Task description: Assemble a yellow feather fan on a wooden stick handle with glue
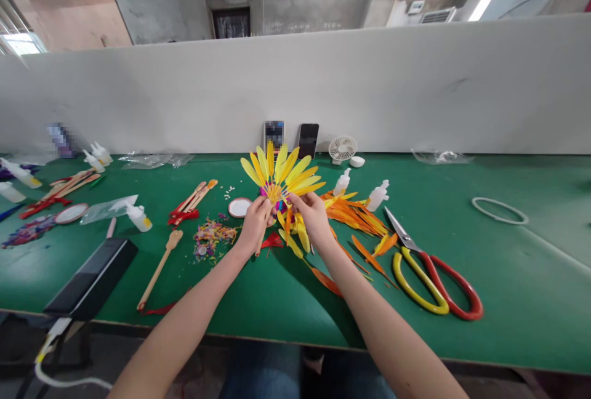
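Two hands hold one yellow feather fan upright above the green desk.

Both bare hands meet at the fan's base: the left hand (pixel 255 221) pinches it from the left with fingers closed on it, the right hand (pixel 314 214) grips it from the right, and the yellow feather fan (pixel 279 174) spreads above them. Near the front edge lie one black box (pixel 92 279) and one wooden spoon (pixel 160 268). One pair of scissors (pixel 431 270) with one yellow and one red handle lies to the right, beside a pile of orange feathers (pixel 355 214). Two small white bottles (pixel 360 189) stand behind that pile. Farther right lies one white ring (pixel 499 210). Against the far wall stand two phones (pixel 308 139) and one small white fan (pixel 342 148).
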Available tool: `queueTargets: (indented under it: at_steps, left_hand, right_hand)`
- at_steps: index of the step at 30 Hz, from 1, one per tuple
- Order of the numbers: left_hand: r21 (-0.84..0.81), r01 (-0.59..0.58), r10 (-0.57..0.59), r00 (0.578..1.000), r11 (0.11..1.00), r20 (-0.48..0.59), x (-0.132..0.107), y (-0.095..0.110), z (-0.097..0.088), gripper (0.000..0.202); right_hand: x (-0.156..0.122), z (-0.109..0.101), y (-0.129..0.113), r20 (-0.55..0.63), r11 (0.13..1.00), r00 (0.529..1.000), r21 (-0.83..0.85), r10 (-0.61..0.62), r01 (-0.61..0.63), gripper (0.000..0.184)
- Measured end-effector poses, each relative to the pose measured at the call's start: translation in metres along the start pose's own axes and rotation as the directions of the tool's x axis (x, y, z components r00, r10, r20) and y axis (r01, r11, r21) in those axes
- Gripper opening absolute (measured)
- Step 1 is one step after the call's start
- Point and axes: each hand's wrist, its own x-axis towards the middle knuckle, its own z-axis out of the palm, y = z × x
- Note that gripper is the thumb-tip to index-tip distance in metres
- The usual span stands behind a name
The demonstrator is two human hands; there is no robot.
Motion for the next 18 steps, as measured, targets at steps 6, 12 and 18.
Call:
queueTargets:
  at_steps: [6, 12, 18]
  left_hand:
    - [-0.006, 0.014, -0.014, 1.0, 1.0, -0.013, -0.0004, 0.0001, 0.0008, 0.017]
    - [0.002, 0.019, -0.019, 1.0, 1.0, -0.014, -0.0006, 0.0005, -0.0001, 0.017]
    - [-0.009, 0.025, -0.025, 1.0, 1.0, -0.019, -0.0022, 0.0031, 0.0009, 0.018]
  right_hand:
    - [-0.0009, -0.0002, -0.0018, -0.011, 1.0, 1.0, -0.028, -0.009, 0.009, 0.031]
    - [-0.0022, 0.0002, -0.0012, -0.021, 1.0, 1.0, -0.01, 0.001, -0.001, 0.031]
    - [-0.0012, 0.0006, 0.0, -0.035, 1.0, 0.999, -0.008, 0.001, -0.001, 0.033]
